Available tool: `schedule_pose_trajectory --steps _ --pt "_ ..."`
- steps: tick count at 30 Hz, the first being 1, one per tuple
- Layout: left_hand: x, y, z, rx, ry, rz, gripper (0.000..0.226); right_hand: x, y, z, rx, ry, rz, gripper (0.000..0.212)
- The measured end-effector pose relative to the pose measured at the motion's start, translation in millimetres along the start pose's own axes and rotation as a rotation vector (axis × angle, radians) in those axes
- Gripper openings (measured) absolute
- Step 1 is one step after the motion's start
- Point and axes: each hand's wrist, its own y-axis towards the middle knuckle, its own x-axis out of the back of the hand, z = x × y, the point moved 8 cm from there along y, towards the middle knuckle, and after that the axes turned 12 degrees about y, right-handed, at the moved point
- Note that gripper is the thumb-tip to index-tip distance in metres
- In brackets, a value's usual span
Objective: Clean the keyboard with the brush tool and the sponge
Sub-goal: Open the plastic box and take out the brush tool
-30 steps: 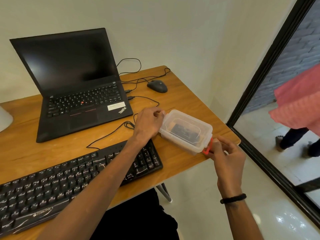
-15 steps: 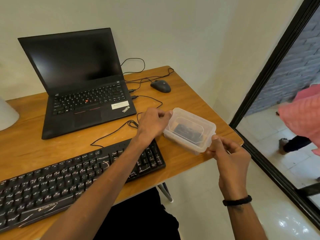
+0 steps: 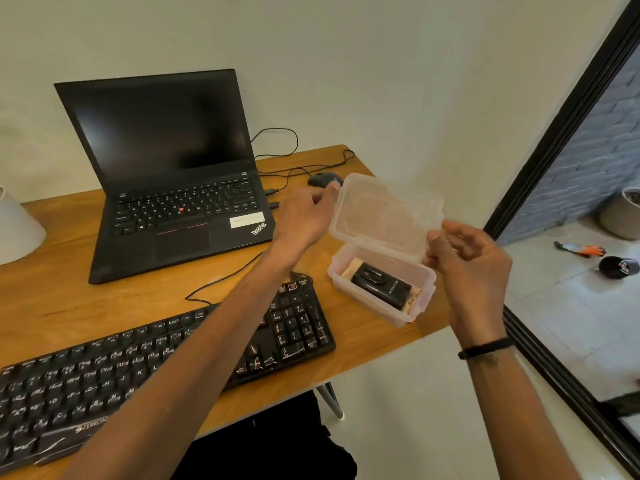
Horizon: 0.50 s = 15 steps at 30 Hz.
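Lifted now, the clear lid (image 3: 384, 213) hangs pinched between my left hand (image 3: 304, 216) and right hand (image 3: 467, 258), over the box (image 3: 381, 289) holding what looks like the black brush tool (image 3: 381, 287).

A black full-size keyboard (image 3: 166, 372) lies flat along the near edge, angled toward the right. To its right, a black brush tool (image 3: 381, 287) is laid on a tan sponge (image 3: 353, 268) inside an open clear plastic box (image 3: 377, 306).
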Motion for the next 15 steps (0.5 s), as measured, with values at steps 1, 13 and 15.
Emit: schedule_pose_trajectory --steps 1,13,15 --pt "1.4 5.5 0.5 0.018 -0.051 0.003 0.059 -5.2 8.8 3.5 0.021 -0.028 0.016 0.031" --pt "-24.0 31.4 41.0 0.261 -0.240 0.087 0.050 -41.1 80.1 -36.9 -0.082 -0.219 0.159 0.028" --pt "-31.0 28.8 48.5 0.309 -0.250 0.105 0.047 -43.1 86.2 -50.5 -0.201 -0.157 0.157 0.026"
